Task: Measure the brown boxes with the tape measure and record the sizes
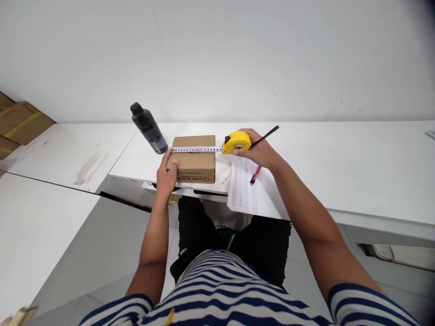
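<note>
One tape measure (234, 141), one bottle (149, 129), one pen (256, 175).

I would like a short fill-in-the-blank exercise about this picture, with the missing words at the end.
1. The right hand holds a tape measure whose case is ____.
2. The pulled-out tape lies across the ____ of the box.
3. In the picture, the bottle stands ____ of the box.
4. The pen lies on ____.

Missing words: yellow; top; left; paper.
</note>
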